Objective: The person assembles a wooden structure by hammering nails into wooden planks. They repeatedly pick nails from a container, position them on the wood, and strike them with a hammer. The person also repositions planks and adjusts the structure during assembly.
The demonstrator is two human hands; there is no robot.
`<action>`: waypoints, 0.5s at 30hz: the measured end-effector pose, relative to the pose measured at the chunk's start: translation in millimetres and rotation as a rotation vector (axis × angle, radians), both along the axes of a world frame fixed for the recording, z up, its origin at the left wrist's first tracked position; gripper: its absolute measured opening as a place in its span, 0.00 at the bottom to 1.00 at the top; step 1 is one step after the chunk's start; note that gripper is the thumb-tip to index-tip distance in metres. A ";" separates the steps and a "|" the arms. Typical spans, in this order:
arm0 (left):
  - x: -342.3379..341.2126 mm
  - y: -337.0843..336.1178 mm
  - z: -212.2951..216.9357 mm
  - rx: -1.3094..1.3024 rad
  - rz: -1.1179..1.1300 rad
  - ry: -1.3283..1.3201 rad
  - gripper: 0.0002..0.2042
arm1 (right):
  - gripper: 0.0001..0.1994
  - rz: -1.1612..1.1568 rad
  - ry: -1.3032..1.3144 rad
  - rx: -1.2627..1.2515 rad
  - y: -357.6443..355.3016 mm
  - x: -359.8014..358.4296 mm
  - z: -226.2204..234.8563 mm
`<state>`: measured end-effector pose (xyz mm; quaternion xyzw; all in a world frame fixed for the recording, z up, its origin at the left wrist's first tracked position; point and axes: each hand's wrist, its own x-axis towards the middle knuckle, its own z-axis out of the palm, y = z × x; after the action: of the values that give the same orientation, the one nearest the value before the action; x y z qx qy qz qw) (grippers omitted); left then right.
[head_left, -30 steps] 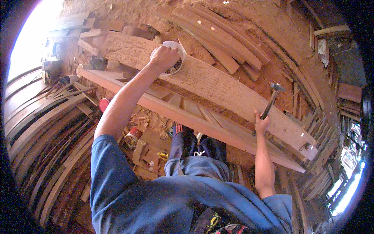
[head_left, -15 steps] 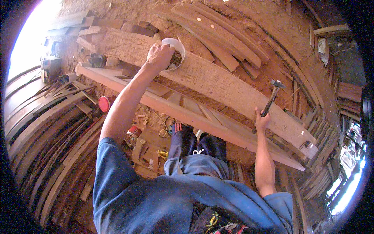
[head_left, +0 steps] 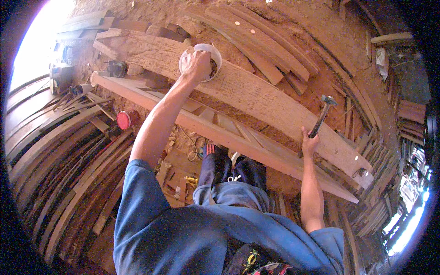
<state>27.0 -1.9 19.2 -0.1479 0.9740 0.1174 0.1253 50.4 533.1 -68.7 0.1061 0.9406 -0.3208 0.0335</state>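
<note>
My left hand (head_left: 197,64) reaches far forward with its fingers curled into a white plastic tub (head_left: 215,57) that stands on a long rough wooden plank (head_left: 270,105). What the fingers grip inside the tub is hidden. My right hand (head_left: 310,143) is shut on the handle of a hammer (head_left: 323,114), whose metal head points up and away from me. Beneath both arms a long wooden frame (head_left: 256,146) with crosspieces lies slanting from upper left to lower right.
Curved wooden strips (head_left: 59,160) are stacked at the left, more planks (head_left: 275,50) lie on the reddish earth beyond. A red-lidded can (head_left: 126,120) and small tools sit on the ground to the left. Timber stacks (head_left: 380,201) fill the right side.
My left hand has pushed further into the white tub at the same spot on the plank. The right hand still holds the hammer upright with little movement.
</note>
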 end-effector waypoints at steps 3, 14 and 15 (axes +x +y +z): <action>3.3 -1.0 -1.3 0.044 0.023 0.046 0.13 | 0.27 0.025 0.093 -0.002 1.3 0.5 -2.4; 0.7 -2.5 -12.0 -0.029 -0.220 0.097 0.09 | 0.26 0.059 0.000 0.020 3.0 -0.9 3.4; 0.5 -1.9 -10.0 -0.054 -0.250 0.082 0.09 | 0.26 0.062 0.016 -0.017 2.3 -0.8 3.3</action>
<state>27.6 -3.8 9.1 -0.0240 0.9919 0.0803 0.0950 49.6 535.4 -65.4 0.0741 0.9410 -0.3283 0.0368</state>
